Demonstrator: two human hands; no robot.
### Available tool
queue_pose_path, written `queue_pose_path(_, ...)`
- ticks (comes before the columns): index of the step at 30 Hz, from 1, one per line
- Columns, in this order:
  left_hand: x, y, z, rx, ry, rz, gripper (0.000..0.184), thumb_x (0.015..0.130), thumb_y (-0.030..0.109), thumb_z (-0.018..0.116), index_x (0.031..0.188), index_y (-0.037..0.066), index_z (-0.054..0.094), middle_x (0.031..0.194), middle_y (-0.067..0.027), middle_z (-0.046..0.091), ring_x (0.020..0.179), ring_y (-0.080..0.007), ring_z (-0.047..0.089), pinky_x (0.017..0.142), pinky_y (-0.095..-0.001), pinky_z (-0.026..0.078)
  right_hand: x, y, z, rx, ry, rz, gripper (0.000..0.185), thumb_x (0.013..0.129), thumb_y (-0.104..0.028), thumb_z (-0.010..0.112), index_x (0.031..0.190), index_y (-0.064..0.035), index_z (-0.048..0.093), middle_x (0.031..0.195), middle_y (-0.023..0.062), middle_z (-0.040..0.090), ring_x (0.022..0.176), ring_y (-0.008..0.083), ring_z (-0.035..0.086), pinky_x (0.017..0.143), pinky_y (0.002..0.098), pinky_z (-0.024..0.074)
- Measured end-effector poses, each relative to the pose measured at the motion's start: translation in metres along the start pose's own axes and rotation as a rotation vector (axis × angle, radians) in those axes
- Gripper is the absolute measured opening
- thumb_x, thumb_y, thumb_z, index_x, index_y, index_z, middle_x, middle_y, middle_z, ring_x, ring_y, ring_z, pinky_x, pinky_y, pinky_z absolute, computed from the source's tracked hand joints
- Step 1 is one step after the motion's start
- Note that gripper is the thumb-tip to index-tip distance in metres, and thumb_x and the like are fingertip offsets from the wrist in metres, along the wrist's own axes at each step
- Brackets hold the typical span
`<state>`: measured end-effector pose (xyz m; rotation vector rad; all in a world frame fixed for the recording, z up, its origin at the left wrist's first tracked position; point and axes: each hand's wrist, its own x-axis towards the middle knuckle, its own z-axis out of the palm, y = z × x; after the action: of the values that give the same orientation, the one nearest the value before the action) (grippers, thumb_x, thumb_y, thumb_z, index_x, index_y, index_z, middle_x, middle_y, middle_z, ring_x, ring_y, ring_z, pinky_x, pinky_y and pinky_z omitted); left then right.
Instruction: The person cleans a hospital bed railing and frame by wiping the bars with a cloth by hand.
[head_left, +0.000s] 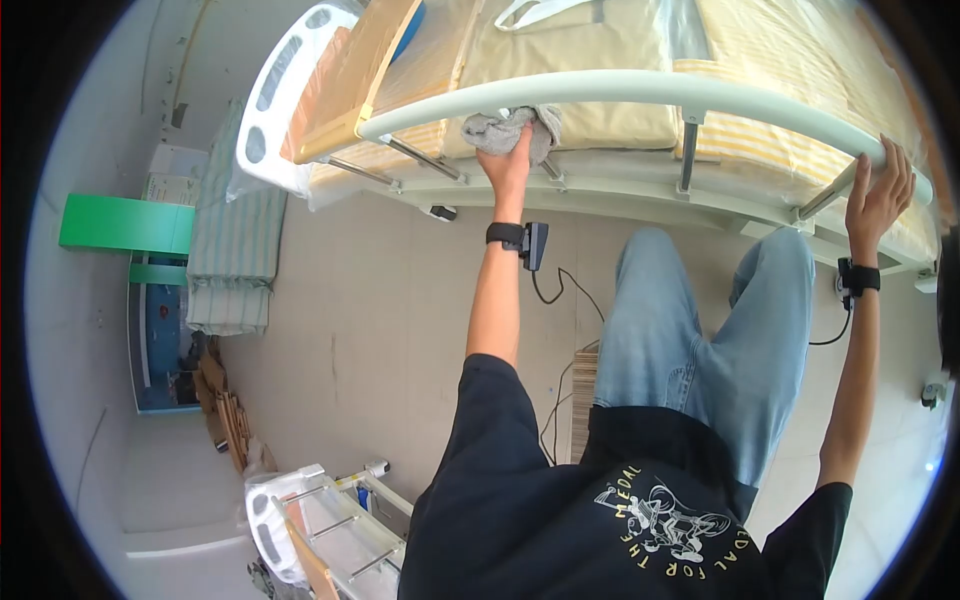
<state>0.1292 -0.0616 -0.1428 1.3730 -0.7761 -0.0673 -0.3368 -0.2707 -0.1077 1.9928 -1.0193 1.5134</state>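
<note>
My left hand is closed on a crumpled grey cloth, just under the pale top bar of the bed's side rail. Part of the cloth touches or lies close to that bar and the slim metal posts. Toward the rail's right end, my right hand grips the bar, with its fingers over the top and its thumb on the near side. Behind the rail lies a beige mattress under clear plastic. Each wrist carries a black strap with a small device and a cable.
A white headboard wrapped in plastic stands at the bed's left end. Striped mattresses are stacked by the left wall, near flattened cardboard. Another bed is at lower left. Black cables trail across the floor beside my legs.
</note>
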Motion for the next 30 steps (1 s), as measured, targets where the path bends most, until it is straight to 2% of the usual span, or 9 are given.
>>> queue_pose_path(3, 0.0, -0.022, 0.005, 0.001, 0.038, -0.021, 0.046, 0.078, 0.004, 0.08, 0.118, -0.005, 0.059, 0.114, -0.01, 0.067, 0.104, -0.0183, 0.065, 0.095, -0.0321, 0.049, -0.001, 0.0, 0.003, -0.001, 0.027, 0.001, 0.045, 0.102, -0.039, 0.053, 0.138, -0.0124, 0.054, 0.14, 0.0089, 0.054, 0.137, 0.0255, 0.043, 0.118, 0.0435, 0.0212)
queue_pose_path(7, 0.002, -0.041, 0.007, 0.044, 0.058, 0.01, 0.042, 0.077, 0.003, 0.078, 0.114, -0.005, 0.06, 0.111, -0.0106, 0.068, 0.101, -0.0184, 0.066, 0.092, -0.0325, 0.05, 0.0, 0.005, 0.001, -0.01, 0.006, -0.009, 0.046, 0.102, -0.041, 0.053, 0.138, -0.0129, 0.054, 0.139, 0.0098, 0.055, 0.136, 0.0267, 0.043, 0.118, 0.0438, 0.0222)
queue_pose_path(10, -0.007, -0.044, 0.004, 0.016, 0.017, -0.088, 0.049, 0.076, 0.005, 0.081, 0.117, -0.007, 0.057, 0.113, -0.0118, 0.067, 0.104, -0.0193, 0.065, 0.094, -0.0334, 0.05, -0.004, 0.003, -0.007, -0.049, -0.056, -0.009, 0.047, 0.101, -0.042, 0.053, 0.138, -0.0122, 0.053, 0.137, 0.0105, 0.056, 0.135, 0.0277, 0.044, 0.118, 0.0441, 0.0237)
queue_pose_path(14, -0.027, -0.083, 0.003, 0.09, -0.009, -0.058, 0.058, 0.076, 0.01, 0.082, 0.124, -0.007, 0.054, 0.121, -0.0142, 0.063, 0.11, -0.022, 0.062, 0.098, -0.0358, 0.047, 0.004, 0.002, -0.007, -0.035, -0.063, -0.024, 0.046, 0.102, -0.041, 0.053, 0.138, -0.0123, 0.053, 0.137, 0.0098, 0.056, 0.135, 0.0268, 0.044, 0.118, 0.044, 0.0229)
queue_pose_path(19, -0.062, -0.113, 0.006, 0.232, -0.037, 0.045, 0.045, 0.086, 0.008, 0.071, 0.126, -0.006, 0.054, 0.122, -0.0147, 0.063, 0.114, -0.0258, 0.06, 0.102, -0.0381, 0.044, -0.002, 0.003, 0.004, -0.009, -0.004, -0.027, 0.045, 0.103, -0.04, 0.05, 0.137, -0.0116, 0.053, 0.137, 0.0089, 0.055, 0.135, 0.0266, 0.042, 0.118, 0.0436, 0.0199)
queue_pose_path(23, -0.085, -0.134, 0.013, 0.225, 0.01, -0.082, 0.043, 0.086, 0.007, 0.071, 0.124, -0.005, 0.055, 0.122, -0.0155, 0.062, 0.116, -0.0264, 0.058, 0.104, -0.0386, 0.042, -0.004, 0.008, 0.005, -0.004, 0.01, -0.039, 0.045, 0.103, -0.039, 0.049, 0.137, -0.0104, 0.053, 0.137, 0.0087, 0.055, 0.135, 0.0276, 0.042, 0.117, 0.0434, 0.0188)
queue_pose_path(28, -0.087, -0.163, 0.014, 0.352, 0.107, 0.133, 0.041, 0.087, 0.007, 0.07, 0.123, -0.004, 0.053, 0.123, -0.0156, 0.06, 0.116, -0.0278, 0.057, 0.103, -0.0397, 0.042, -0.006, 0.009, 0.006, 0.01, 0.031, -0.045, 0.045, 0.103, -0.038, 0.05, 0.138, -0.0112, 0.053, 0.138, 0.0073, 0.055, 0.136, 0.025, 0.042, 0.117, 0.0416, 0.0203)
queue_pose_path(30, -0.082, -0.149, 0.011, 0.358, 0.078, 0.117, 0.043, 0.086, 0.008, 0.071, 0.122, -0.004, 0.053, 0.123, -0.0155, 0.06, 0.116, -0.0276, 0.057, 0.104, -0.0395, 0.042, -0.005, 0.01, 0.003, 0.0, 0.021, -0.041, 0.045, 0.103, -0.038, 0.05, 0.139, -0.0119, 0.053, 0.138, 0.0072, 0.055, 0.136, 0.0241, 0.042, 0.117, 0.041, 0.0205)
